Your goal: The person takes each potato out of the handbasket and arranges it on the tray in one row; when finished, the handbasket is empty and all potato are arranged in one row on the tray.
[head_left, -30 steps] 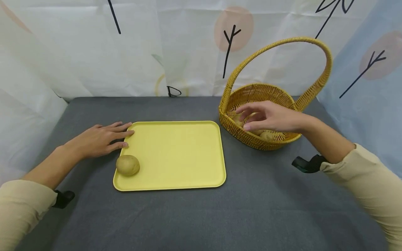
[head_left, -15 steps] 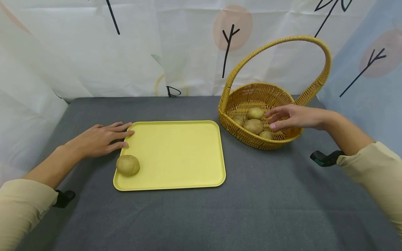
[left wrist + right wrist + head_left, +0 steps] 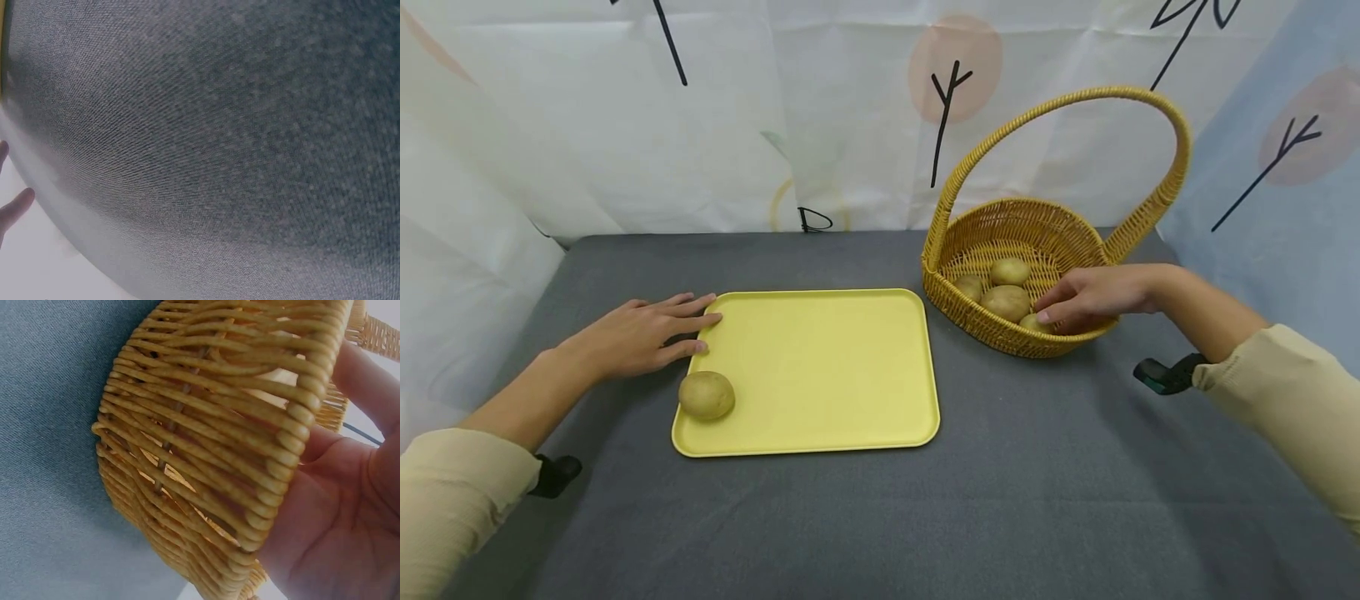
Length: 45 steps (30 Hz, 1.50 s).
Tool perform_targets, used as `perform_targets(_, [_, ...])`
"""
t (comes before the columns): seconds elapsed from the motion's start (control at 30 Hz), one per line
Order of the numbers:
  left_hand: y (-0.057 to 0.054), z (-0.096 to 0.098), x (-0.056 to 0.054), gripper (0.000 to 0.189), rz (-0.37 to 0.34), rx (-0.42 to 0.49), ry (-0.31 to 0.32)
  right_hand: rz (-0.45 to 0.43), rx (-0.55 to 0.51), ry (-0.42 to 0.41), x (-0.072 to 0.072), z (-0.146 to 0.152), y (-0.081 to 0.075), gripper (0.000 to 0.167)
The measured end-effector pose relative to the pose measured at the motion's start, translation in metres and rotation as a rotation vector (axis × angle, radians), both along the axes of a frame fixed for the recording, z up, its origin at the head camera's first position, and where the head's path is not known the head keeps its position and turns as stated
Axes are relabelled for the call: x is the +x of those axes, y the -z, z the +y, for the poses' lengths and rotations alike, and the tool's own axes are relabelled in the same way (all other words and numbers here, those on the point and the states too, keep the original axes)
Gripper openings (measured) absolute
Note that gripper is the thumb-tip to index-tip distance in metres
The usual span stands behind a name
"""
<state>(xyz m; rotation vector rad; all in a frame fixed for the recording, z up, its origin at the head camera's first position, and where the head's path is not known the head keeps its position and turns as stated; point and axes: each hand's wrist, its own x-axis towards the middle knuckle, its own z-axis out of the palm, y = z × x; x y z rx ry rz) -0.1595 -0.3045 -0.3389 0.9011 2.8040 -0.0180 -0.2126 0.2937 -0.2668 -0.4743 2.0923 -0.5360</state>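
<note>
My left hand (image 3: 638,335) lies with fingers spread at the left edge of a yellow tray (image 3: 820,367), its fingertips over the rim. Just below those fingers a potato (image 3: 707,395) sits on the tray's left side. My right hand (image 3: 1093,296) reaches down into a wicker basket (image 3: 1000,337) at the right. Its thumb tip is against a small potato (image 3: 1032,323) near the front wall, and its other fingers are partly hidden. Beside it in the basket lie a larger potato (image 3: 1006,302) and two more. In the right wrist view the woven wall (image 3: 206,425) covers my fingertips.
The basket's tall handle (image 3: 1120,93) arches over its opening. A grey cloth (image 3: 850,525) covers the table, and a printed white curtain (image 3: 700,150) hangs behind it. Dark wrist cameras (image 3: 1165,375) stick out from both sleeves.
My right hand has moved right from over the basket's middle, uncovering the potatoes, then lowered and slightly left toward the small front potato. My left hand has stayed in place.
</note>
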Motion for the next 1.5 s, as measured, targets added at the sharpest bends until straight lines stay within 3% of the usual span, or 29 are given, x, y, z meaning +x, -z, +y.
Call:
perform_targets(0.2, [0.0,0.0,-0.001,0.055,0.003,0.0,0.0,-0.052,0.027,0.004,-0.004,-0.01,0.0,0.06])
perform_targets(0.37, [0.0,0.0,0.0,0.055,-0.003,0.003,-0.003,-0.101,0.041,0.008,-0.008,-0.021,0.001,0.029])
perform_targets(0.43, [0.0,0.0,0.0,0.055,-0.003,0.008,-0.001,-0.098,0.043,-0.018,-0.009,-0.023,0.002,0.026])
perform_targets(0.63, [0.001,0.0,-0.001,0.055,0.007,0.009,0.004,-0.039,0.071,-0.109,-0.013,-0.025,-0.001,0.028])
perform_targets(0.9, [0.0,0.001,0.0,0.055,0.0,0.01,-0.001,-0.013,0.089,-0.21,-0.017,-0.026,-0.021,0.041])
perform_targets(1.03, [0.0,0.0,0.0,0.054,-0.001,0.014,-0.002,-0.007,0.077,-0.22,-0.016,-0.029,-0.034,0.045])
perform_targets(1.23, [0.001,0.0,0.0,0.054,0.0,0.018,-0.003,0.074,0.057,-0.208,-0.009,-0.036,-0.058,0.055])
perform_targets(1.37, [0.0,0.0,0.0,0.054,-0.001,0.016,-0.003,0.107,0.009,-0.204,-0.006,-0.046,-0.069,0.047])
perform_targets(1.5, [0.0,0.0,0.0,0.055,-0.002,0.01,-0.001,0.142,-0.063,-0.227,-0.003,-0.06,-0.069,0.039])
